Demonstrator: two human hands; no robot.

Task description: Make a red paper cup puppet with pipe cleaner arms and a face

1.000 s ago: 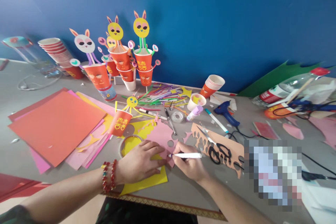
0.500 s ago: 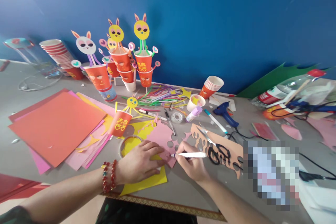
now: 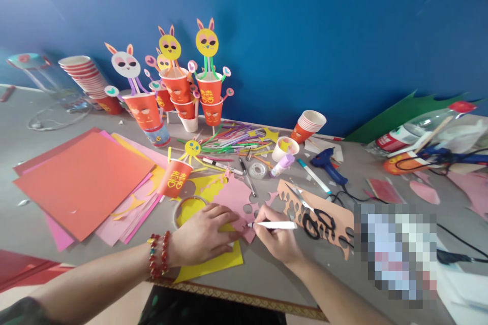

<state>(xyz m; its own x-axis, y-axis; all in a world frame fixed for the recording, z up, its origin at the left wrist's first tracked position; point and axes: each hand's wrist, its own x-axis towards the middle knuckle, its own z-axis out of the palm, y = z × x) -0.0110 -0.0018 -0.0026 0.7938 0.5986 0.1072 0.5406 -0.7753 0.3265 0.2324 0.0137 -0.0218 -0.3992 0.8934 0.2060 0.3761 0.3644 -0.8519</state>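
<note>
L hand (image 3: 208, 233) lies palm down, fingers extended and slightly spread, over the pink paper (image 3: 232, 197) and yellow paper (image 3: 233, 261); it's open, nothing gripped. Forearm comes in from lower L, bracelets (image 3: 165, 255) at wrist. Ring (image 3: 176, 217) is partly under/behind that hand, can't tell which.

R hand (image 3: 280, 244) is bent in a writing grip, fingers closed on the white pen (image 3: 282, 225); pen lies almost level in view, tip at pink paper's R edge, close to L fingertips. Can't tell if tip touches. Forearm from lower R. Scissors (image 3: 324, 218) on peach paper (image 3: 338, 207), R of this hand.

Vs 1 s ago: pen + its tip sit a bit further R; vs 0.5 s ago, pen's back end is slightly L. L hand approx same spot, papers too.
</note>
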